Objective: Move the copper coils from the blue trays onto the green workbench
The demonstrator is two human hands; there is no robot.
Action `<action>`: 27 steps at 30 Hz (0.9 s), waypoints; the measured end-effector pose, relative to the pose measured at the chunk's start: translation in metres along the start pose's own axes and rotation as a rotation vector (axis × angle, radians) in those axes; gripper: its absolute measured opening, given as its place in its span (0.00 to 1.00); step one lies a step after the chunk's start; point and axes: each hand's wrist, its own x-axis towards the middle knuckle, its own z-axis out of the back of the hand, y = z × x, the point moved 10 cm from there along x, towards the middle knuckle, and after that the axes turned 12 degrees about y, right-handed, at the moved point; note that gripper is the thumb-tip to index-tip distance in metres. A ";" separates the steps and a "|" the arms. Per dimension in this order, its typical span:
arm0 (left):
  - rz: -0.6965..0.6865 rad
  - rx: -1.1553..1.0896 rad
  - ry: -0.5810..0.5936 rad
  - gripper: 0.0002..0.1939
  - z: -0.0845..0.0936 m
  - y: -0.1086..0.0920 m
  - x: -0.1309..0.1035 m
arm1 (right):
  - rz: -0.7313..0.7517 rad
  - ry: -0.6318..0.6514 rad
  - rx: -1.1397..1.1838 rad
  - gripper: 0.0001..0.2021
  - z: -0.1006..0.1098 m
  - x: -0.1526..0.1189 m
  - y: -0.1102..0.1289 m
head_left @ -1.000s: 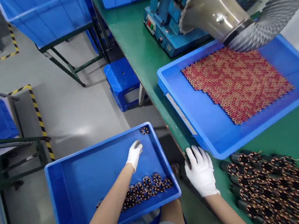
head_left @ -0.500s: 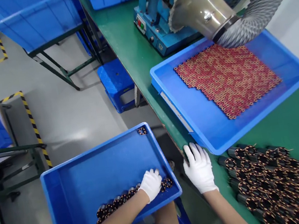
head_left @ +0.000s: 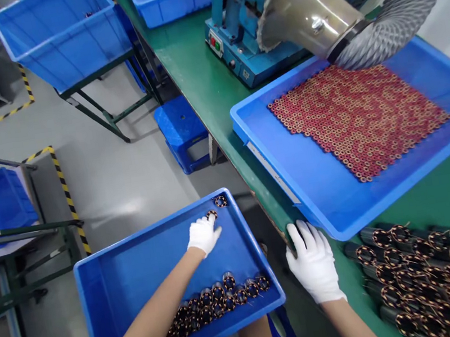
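My left hand, in a white glove, is closed on a copper-wound ring part near the far right corner of a blue tray. Another such part lies in that corner. Several more wound cylinders stand grouped along the tray's near side. My right hand, also gloved, rests with fingers spread on the edge of the green table, holding nothing. To its right lies a heap of dark cylinders with copper windings.
A blue tray of small red rings sits on the table. Behind it stands a teal machine with a grey hose. A blue stool and a blue bin are to the left.
My left hand has moved from the near row of parts to the tray's far right corner and now has a part at its fingertips. My right hand stays at the table edge.
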 end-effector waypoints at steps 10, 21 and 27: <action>0.078 -0.264 -0.064 0.33 0.017 0.012 0.016 | 0.013 -0.009 -0.023 0.21 0.002 0.003 0.003; -0.150 -0.405 0.084 0.16 -0.104 -0.009 -0.068 | 0.001 0.013 -0.018 0.23 0.006 0.003 0.004; -0.247 -0.134 0.216 0.19 -0.138 -0.030 -0.087 | -0.017 0.025 -0.015 0.25 0.002 0.001 0.002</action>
